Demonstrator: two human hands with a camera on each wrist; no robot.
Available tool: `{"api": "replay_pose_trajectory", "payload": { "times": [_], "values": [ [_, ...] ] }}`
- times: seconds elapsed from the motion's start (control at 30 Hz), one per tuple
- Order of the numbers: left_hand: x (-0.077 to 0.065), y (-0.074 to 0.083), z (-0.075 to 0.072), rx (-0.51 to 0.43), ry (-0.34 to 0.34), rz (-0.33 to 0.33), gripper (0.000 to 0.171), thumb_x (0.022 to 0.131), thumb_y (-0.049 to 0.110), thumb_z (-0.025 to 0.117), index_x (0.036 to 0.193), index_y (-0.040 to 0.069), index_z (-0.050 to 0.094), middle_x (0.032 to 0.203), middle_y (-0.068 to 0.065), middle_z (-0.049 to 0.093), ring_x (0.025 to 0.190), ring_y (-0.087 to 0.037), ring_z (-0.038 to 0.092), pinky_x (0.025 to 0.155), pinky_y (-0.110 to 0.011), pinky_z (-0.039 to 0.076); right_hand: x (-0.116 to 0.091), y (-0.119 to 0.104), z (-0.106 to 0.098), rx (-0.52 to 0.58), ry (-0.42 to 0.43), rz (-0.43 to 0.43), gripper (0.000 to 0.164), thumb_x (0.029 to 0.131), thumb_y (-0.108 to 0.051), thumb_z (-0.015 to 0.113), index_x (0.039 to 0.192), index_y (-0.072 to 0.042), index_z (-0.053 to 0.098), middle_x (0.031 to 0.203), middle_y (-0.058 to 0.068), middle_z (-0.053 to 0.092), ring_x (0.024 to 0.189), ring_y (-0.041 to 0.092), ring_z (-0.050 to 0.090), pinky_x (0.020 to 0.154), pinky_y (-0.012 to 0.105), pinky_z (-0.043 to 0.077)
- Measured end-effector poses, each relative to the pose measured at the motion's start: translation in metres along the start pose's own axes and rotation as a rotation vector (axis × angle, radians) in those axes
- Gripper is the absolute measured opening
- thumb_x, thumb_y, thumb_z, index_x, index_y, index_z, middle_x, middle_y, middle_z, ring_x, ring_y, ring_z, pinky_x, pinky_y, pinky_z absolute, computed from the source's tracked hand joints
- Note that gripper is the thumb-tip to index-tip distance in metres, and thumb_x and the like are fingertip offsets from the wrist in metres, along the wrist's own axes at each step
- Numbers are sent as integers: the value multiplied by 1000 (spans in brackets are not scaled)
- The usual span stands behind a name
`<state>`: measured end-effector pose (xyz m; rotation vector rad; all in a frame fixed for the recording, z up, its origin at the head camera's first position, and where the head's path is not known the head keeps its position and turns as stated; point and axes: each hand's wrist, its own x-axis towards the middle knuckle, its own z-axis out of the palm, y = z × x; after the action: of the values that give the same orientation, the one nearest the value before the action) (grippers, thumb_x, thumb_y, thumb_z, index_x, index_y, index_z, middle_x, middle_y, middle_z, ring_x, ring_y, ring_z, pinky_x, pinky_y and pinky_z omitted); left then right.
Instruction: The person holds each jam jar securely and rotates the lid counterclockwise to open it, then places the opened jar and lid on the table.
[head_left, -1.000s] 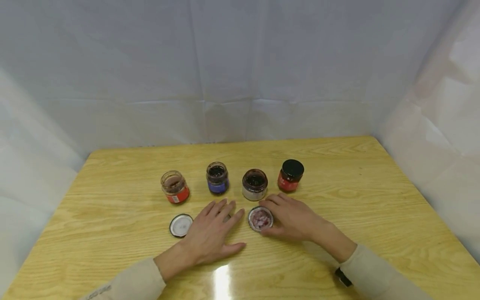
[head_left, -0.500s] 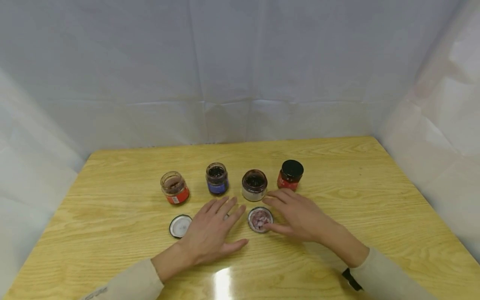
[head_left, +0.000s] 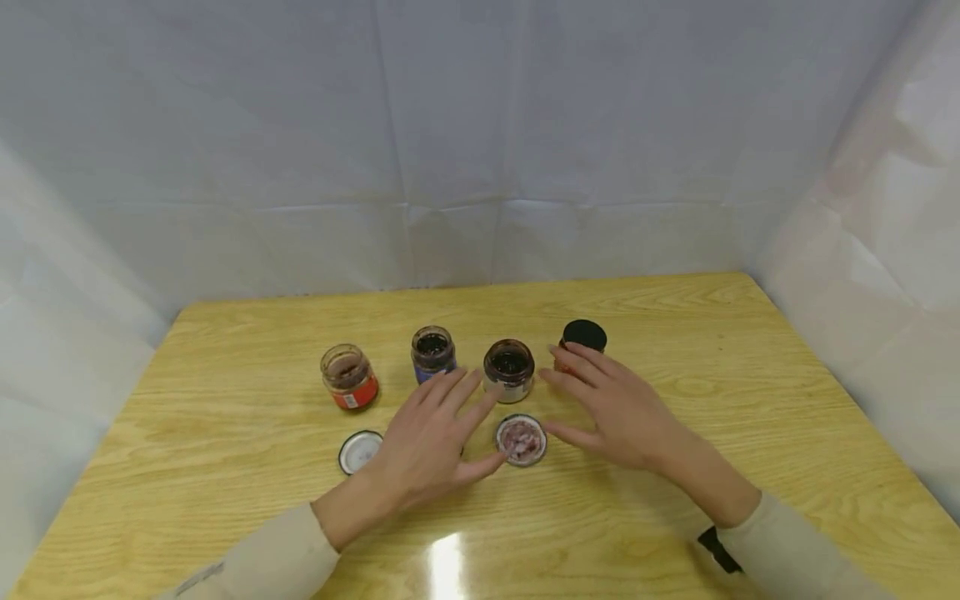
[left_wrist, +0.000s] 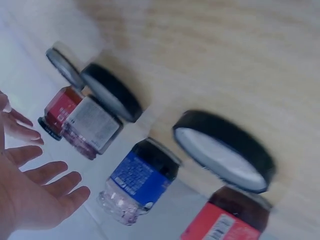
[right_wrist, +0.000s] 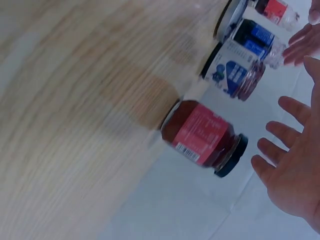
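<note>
My left hand (head_left: 431,437), fingers spread and relaxed, hovers low before the blue-labelled jar (head_left: 432,346), holding nothing. My right hand (head_left: 626,417) is likewise spread, its fingertips in front of the red-labelled jar with the black lid (head_left: 584,335); the right wrist view shows a gap between that jar (right_wrist: 200,135) and the hand (right_wrist: 295,160). Between the hands, a stained lid (head_left: 521,440) lies inside up before the open white-labelled jar (head_left: 509,367). Left of the left hand lies another upturned lid (head_left: 358,452). A third lid (left_wrist: 111,92) shows in the left wrist view, hidden by my hand in the head view.
An open jar with a red label (head_left: 350,379) stands at the left end of the row of jars. All rest on a wooden table (head_left: 675,333). White sheeting (head_left: 465,150) hangs behind and at both sides.
The right hand has let go of the stained lid and moved up and right, towards the black-lidded jar. The left hand has risen slightly and shifted forward. Jars and lids stay in place.
</note>
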<state>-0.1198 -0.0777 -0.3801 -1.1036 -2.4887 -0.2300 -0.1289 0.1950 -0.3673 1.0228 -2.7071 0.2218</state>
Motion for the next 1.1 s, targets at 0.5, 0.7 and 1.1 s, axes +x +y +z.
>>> {"api": "replay_pose_trajectory", "payload": {
  "times": [0.5, 0.7, 1.1],
  "values": [
    [44, 5, 1, 36, -61, -19, 72, 89, 63, 48, 143, 16, 46, 141, -15, 45, 128, -34, 41, 103, -49, 34, -5, 36, -8, -27, -13, 160, 71, 91, -59, 50, 147, -18, 38, 154, 11, 25, 140, 33, 20, 109, 51, 20],
    [55, 5, 8, 64, -72, -18, 70, 89, 63, 48, 142, 17, 47, 141, -14, 45, 128, -33, 42, 103, -48, 33, -8, 47, -6, -35, -24, 201, 73, 92, -58, 50, 150, -17, 33, 154, 14, 24, 140, 35, 20, 108, 53, 20],
    [79, 6, 24, 134, -151, -55, 71, 89, 65, 44, 144, 18, 45, 142, -13, 44, 129, -32, 41, 104, -46, 33, -14, 65, 2, -27, -49, 290, 78, 89, -63, 49, 150, -16, 33, 153, 15, 26, 139, 37, 21, 109, 53, 19]
  ]
}}
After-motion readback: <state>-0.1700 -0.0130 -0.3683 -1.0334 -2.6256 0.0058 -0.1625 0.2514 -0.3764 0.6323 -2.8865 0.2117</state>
